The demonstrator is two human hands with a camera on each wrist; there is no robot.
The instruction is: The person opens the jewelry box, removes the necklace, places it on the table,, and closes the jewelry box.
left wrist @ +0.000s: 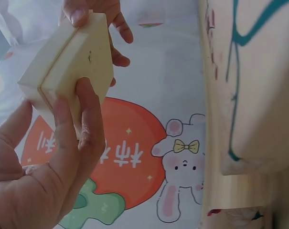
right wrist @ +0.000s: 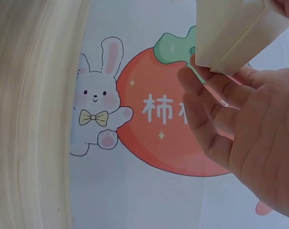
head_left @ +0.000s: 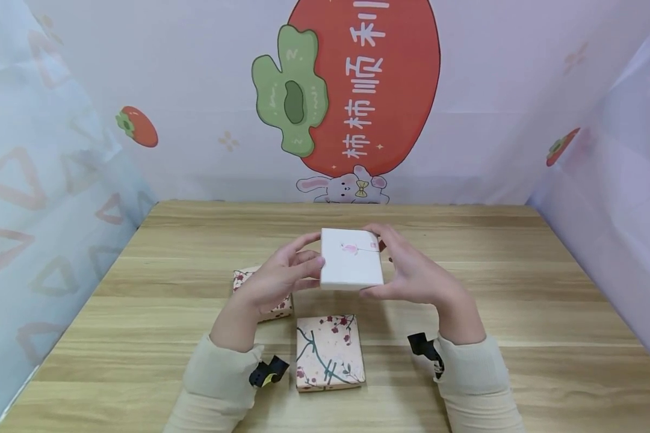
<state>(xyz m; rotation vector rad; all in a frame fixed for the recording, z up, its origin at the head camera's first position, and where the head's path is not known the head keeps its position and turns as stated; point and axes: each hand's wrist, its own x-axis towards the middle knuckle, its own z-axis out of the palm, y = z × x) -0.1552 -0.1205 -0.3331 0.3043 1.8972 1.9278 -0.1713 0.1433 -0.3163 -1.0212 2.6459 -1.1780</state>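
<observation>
A small square white box (head_left: 351,267) with a pink flower drawn on its lid is held up above the table. My left hand (head_left: 281,276) grips its left side, the thumb on the near part and the fingers spread along the edge. On the opposite side my right hand (head_left: 414,273) holds the box at its far and near corners. In the left wrist view a seam runs round the box's side (left wrist: 51,78), with the lid seated on the base. The right wrist view shows the box (right wrist: 230,38) only in part, above the right hand's fingers (right wrist: 206,129).
A floral-patterned box (head_left: 330,355) lies on the wooden table (head_left: 509,373) between my forearms. Another floral box (head_left: 278,310) sits partly hidden behind my left hand. Printed cloth walls (head_left: 206,72) stand at the back and both sides.
</observation>
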